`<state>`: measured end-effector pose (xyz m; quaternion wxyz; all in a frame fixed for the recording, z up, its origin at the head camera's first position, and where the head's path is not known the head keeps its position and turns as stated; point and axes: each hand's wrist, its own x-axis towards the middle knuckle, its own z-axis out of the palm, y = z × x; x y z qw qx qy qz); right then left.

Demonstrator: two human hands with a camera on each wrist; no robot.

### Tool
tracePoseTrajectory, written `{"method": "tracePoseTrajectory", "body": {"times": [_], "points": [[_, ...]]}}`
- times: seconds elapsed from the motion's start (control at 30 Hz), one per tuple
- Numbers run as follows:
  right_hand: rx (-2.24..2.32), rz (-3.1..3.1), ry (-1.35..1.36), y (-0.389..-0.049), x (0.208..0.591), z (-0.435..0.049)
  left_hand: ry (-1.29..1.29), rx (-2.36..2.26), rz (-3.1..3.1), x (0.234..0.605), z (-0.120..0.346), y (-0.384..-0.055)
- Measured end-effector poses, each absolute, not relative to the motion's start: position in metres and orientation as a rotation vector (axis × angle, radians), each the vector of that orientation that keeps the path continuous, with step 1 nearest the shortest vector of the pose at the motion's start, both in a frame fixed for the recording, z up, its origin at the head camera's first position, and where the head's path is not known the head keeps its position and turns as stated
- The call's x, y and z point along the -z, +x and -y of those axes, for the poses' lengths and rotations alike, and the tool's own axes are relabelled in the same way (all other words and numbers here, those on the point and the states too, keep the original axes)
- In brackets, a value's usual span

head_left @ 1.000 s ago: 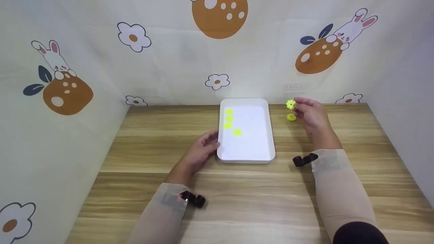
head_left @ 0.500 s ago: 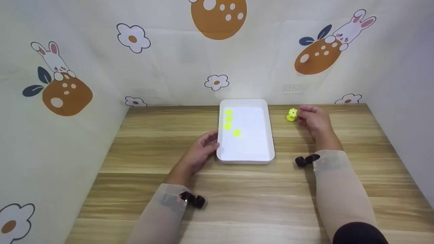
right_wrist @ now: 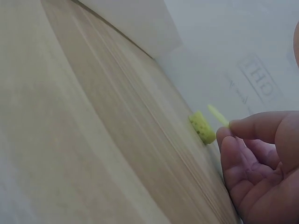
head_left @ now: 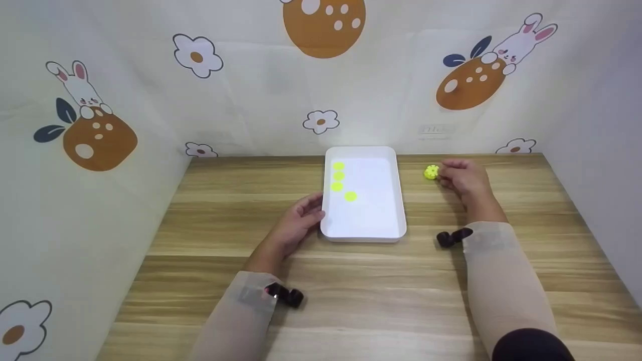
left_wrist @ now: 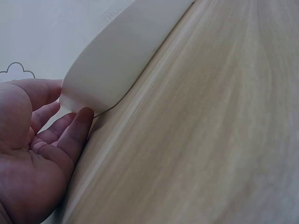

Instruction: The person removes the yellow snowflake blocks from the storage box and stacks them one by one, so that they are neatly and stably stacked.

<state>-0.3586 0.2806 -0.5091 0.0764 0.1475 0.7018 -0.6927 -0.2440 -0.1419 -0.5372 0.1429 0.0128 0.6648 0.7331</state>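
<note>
My right hand [head_left: 467, 180] pinches a thin yellow notched disc [right_wrist: 217, 115] between thumb and finger. Close below it, a short stack of yellow discs [right_wrist: 202, 127] stands on the table; I cannot tell whether the held disc touches it. A white rectangular tray [head_left: 371, 215] lies to the left, with several yellow discs inside. Three of them, such as this disc [head_left: 339, 176], form a column along the left wall, and a single disc [head_left: 350, 196] lies lower and to the right. The fingertips of my left hand [head_left: 296, 223] rest against the tray's left outer wall.
The wood-grain table [head_left: 351, 301] meets a patterned cloth backdrop [head_left: 261, 100] just behind the tray and the stack. Pale side walls [head_left: 592, 125] flank the table. A small black camera is strapped on each wrist.
My right hand has come down with its disc, which now overlaps the stack in the head view. The left hand, the tray and the discs in it stay put.
</note>
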Motion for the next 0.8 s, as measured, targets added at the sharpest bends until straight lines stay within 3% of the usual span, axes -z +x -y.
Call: {"method": "tracePoseTrajectory", "body": {"times": [0.8], "points": [[1.928, -2.259, 0.508, -0.3574, 0.5092, -0.2782, 0.014, -2.116, -1.885, 0.5351, 0.1409, -0.2435]]}}
